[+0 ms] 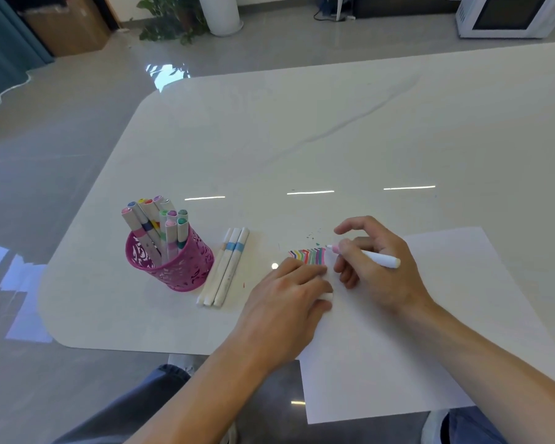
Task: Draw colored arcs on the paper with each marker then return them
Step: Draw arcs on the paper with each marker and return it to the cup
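Observation:
A white sheet of paper (430,331) lies at the table's near right, its near edge hanging over the table edge. Several coloured arcs (308,255) are drawn at its top left corner. My right hand (375,267) grips a white marker (378,258) with a pink collar, its tip just right of the arcs. My left hand (289,302) rests on the paper's left edge below the arcs, with a small white thing under its thumb. A pink mesh cup (170,264) holds several markers. Three capped markers (226,267) lie side by side to the right of the cup.
The glossy white table (302,139) has a rounded near-left corner and stretches far back and right. My knees show below its near edge. A potted plant, a cardboard box and a white microwave stand on the floor beyond the table.

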The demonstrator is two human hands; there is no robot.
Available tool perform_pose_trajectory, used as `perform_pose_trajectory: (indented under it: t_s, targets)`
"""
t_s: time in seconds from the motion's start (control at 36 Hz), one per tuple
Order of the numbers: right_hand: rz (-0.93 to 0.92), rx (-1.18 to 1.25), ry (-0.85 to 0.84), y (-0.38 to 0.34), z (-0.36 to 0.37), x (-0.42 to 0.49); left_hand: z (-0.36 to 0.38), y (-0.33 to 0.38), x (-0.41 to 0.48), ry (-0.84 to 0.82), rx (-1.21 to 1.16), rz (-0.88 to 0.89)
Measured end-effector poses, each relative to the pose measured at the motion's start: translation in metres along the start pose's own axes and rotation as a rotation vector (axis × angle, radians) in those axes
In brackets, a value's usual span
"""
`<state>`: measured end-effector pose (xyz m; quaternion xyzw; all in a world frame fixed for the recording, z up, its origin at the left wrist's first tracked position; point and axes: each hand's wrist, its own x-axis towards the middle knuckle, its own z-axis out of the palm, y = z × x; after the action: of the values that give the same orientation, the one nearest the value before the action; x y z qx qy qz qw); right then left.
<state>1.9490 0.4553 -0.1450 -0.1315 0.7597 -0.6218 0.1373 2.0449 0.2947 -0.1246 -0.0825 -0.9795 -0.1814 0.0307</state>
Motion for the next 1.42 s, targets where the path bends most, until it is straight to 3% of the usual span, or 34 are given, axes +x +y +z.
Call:
perform_pose_trajectory:
  t_s: [0.56, 1.42]
  targets:
    - [-0.011, -0.203, 0.074, 0.0062, 0.0012, 0.0019, -0.0010, 0.0018, 0.0007, -0.014, 0.004, -0.032]
    - [0.059, -0.109, 0.075, 0.0069, 0.0000, 0.0007, -0.0019, 0.0040, 0.0008, 0.002, -0.001, -0.046]
